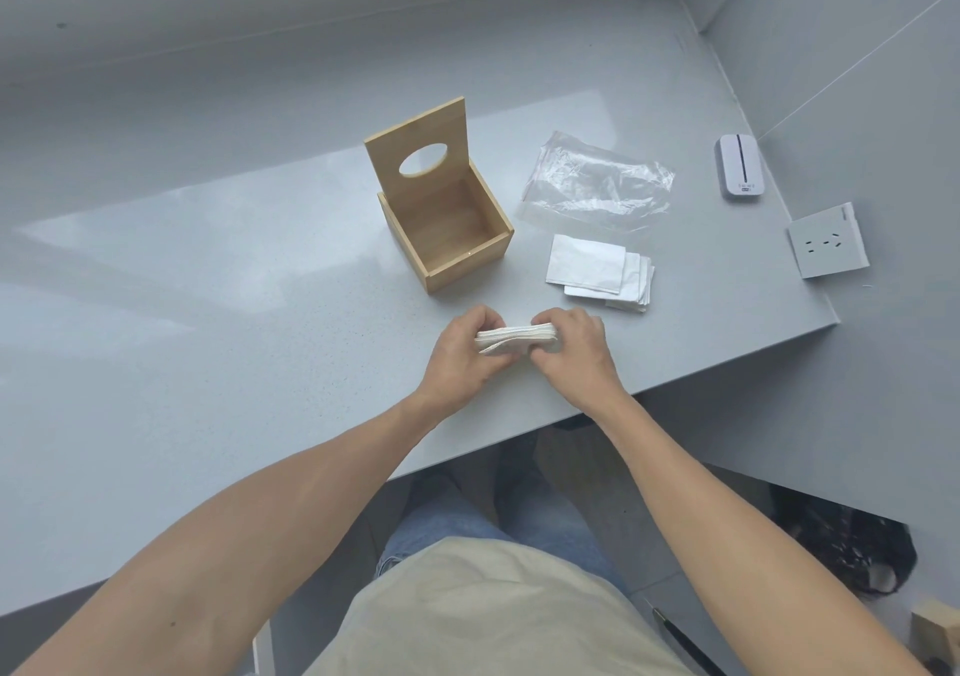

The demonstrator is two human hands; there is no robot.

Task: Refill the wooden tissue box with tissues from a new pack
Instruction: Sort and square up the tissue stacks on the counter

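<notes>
The wooden tissue box [452, 254] stands open and empty on the grey counter, its lid [415, 156] with an oval hole tilted up at the back. Just in front of it, a folded stack of white tissues [511, 339] is pinched between both hands, my left hand [465, 350] on its left end and my right hand [571, 345] on its right end, low over the counter. The empty clear plastic wrapper [597, 184] lies to the right of the box. A second small pile of white tissues [602, 273] lies flat below the wrapper.
A white device [737, 169] and a white socket plate [828, 241] sit near the counter's right edge. The counter's [208, 337] front edge runs diagonally just below my hands. Walls close in behind and to the right.
</notes>
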